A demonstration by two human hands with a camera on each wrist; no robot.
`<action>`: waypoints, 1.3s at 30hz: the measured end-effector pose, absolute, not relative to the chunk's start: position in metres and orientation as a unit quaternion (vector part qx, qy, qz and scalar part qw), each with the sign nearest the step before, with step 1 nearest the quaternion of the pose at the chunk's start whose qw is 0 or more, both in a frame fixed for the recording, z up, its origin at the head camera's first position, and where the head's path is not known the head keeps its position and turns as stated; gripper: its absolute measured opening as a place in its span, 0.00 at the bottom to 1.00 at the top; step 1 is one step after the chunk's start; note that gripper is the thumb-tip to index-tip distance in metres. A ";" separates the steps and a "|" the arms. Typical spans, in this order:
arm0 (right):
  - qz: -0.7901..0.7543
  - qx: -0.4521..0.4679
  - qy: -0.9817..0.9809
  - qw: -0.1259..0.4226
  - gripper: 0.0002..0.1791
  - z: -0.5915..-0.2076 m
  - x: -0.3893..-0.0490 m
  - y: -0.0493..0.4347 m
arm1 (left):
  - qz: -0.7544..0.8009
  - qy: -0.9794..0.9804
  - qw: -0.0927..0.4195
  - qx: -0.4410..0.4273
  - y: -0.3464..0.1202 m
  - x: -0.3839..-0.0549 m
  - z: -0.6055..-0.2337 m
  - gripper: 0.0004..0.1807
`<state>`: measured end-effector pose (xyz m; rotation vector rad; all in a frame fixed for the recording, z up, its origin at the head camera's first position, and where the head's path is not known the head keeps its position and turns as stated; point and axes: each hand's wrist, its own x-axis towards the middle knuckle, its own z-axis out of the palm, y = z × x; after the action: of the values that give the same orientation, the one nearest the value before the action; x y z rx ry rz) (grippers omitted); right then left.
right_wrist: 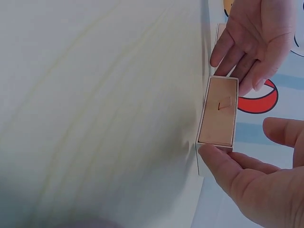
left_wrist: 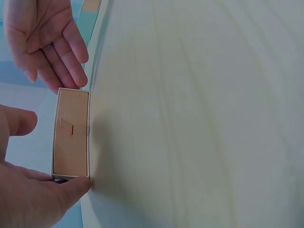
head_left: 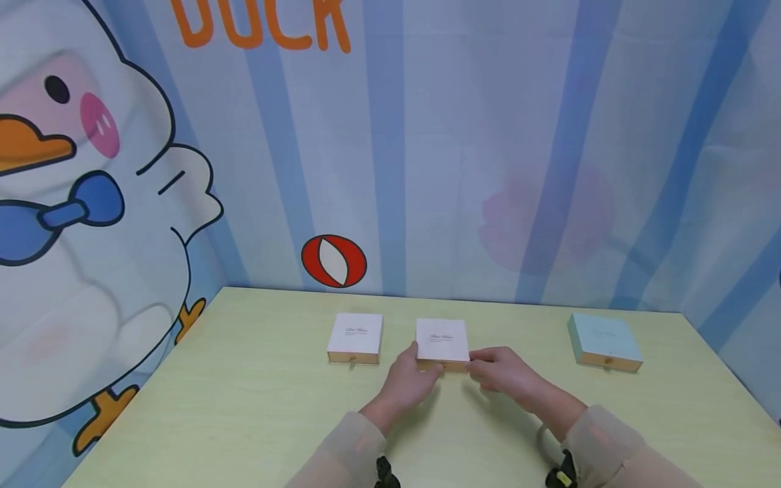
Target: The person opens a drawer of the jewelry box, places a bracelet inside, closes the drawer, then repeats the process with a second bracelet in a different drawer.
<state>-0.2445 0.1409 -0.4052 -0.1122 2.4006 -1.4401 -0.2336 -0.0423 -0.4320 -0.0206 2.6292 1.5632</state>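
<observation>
Between my two hands is a small white drawer box [head_left: 441, 341], its lid printed with small dark script. Its tan drawer front [left_wrist: 71, 154], closed, faces me and has a small pull tab [right_wrist: 225, 103] in the middle. My left hand [head_left: 410, 381] touches the left end of the box with nearly straight fingers, its thumb apart from the box in the left wrist view. At the opposite end, the fingers of my right hand [head_left: 509, 376] rest against the side, and that thumb also stands off the box.
A second white box [head_left: 356, 333] of the same kind stands to the left on the pale wooden table [head_left: 244, 407]. Farther right is a light teal box [head_left: 604, 339] with a tan front. A blue striped backdrop [head_left: 439, 169] with a cartoon duck rises behind the table.
</observation>
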 end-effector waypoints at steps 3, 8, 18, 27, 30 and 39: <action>-0.513 -0.038 0.841 0.168 0.28 -0.406 -0.245 0.138 | 0.510 0.859 0.041 -0.012 -0.045 -0.233 -0.431 0.41; -0.520 -0.037 0.837 0.166 0.27 -0.407 -0.246 0.132 | 0.508 0.861 0.042 -0.011 -0.050 -0.233 -0.431 0.42; -0.523 -0.045 0.834 0.169 0.27 -0.408 -0.248 0.124 | 0.510 0.859 0.033 -0.016 -0.057 -0.232 -0.430 0.41; -0.520 -0.041 0.836 0.171 0.27 -0.408 -0.249 0.115 | 0.507 0.861 0.025 -0.024 -0.061 -0.233 -0.430 0.41; -0.518 -0.040 0.837 0.171 0.27 -0.407 -0.249 0.113 | 0.508 0.861 0.020 -0.023 -0.061 -0.233 -0.431 0.41; -0.510 -0.037 0.843 0.169 0.26 -0.407 -0.252 0.107 | 0.510 0.860 0.005 -0.024 -0.063 -0.231 -0.429 0.41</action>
<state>-0.2523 0.1065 -0.4067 -0.1040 2.3967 -1.4490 -0.2308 -0.0626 -0.4291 -0.0740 2.6918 1.5974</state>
